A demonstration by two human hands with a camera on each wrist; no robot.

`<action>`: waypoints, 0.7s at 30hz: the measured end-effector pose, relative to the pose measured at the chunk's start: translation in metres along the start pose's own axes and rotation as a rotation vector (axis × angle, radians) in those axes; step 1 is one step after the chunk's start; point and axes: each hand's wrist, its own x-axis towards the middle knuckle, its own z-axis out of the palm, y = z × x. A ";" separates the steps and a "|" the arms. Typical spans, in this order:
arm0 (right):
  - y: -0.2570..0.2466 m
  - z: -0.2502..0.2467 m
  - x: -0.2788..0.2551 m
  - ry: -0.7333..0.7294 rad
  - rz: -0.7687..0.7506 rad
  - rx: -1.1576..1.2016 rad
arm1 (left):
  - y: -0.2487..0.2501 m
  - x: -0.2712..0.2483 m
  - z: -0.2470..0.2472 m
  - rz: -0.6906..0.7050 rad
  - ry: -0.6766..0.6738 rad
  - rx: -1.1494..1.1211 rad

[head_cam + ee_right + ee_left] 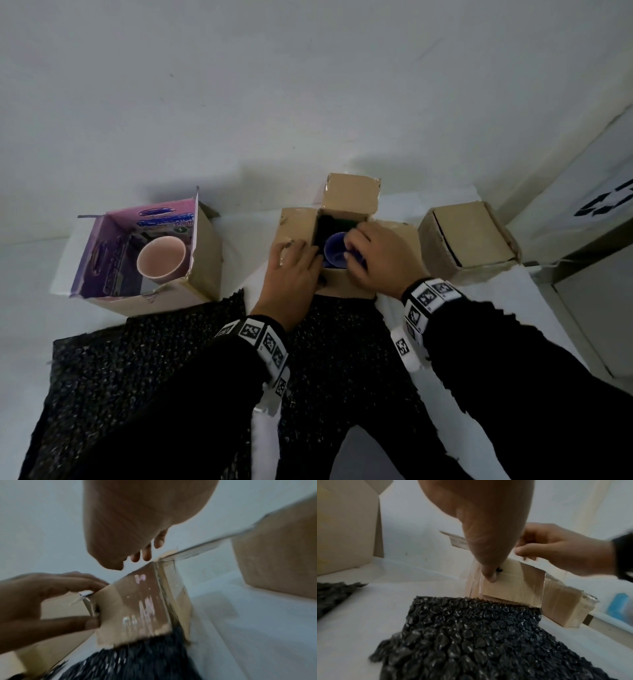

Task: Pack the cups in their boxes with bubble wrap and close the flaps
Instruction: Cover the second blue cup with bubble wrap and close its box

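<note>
A brown middle box [351,200] stands with its flaps spread, and a blue cup [334,251] sits inside it. My right hand [373,260] reaches into the box, its fingers curled over the cup's rim. My left hand [291,270] grips the box's left near corner; in the right wrist view that left hand [42,595] has its fingers on top and its thumb below. A thumb [489,574] presses the box wall [513,588]. A pink cup [161,258] lies in the open purple-lined box [205,246] at the left. Black bubble wrap [147,349] lies flat in front of the boxes.
A closed brown box [469,240] stands at the right, near the white table's edge [534,274]. A second strip of bubble wrap [471,635] runs from the middle box toward me, under my arms. A pale wall rises right behind the boxes.
</note>
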 end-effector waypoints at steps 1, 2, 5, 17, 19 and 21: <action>-0.005 -0.002 -0.016 0.019 -0.015 0.015 | 0.000 -0.003 -0.001 -0.031 0.028 -0.054; -0.011 -0.002 -0.035 0.016 -0.026 0.013 | 0.002 -0.007 -0.003 -0.064 0.062 -0.110; -0.025 0.012 -0.089 -0.071 0.004 0.038 | 0.011 -0.023 -0.009 -0.139 0.124 -0.238; -0.059 0.038 -0.144 -0.221 0.294 0.129 | 0.041 -0.103 0.018 -0.217 -0.345 -0.583; -0.057 0.031 -0.146 -0.109 0.333 0.268 | 0.039 -0.104 0.017 -0.245 -0.332 -0.635; -0.055 0.020 -0.145 -0.037 0.377 0.409 | 0.037 -0.104 0.013 -0.254 -0.273 -0.585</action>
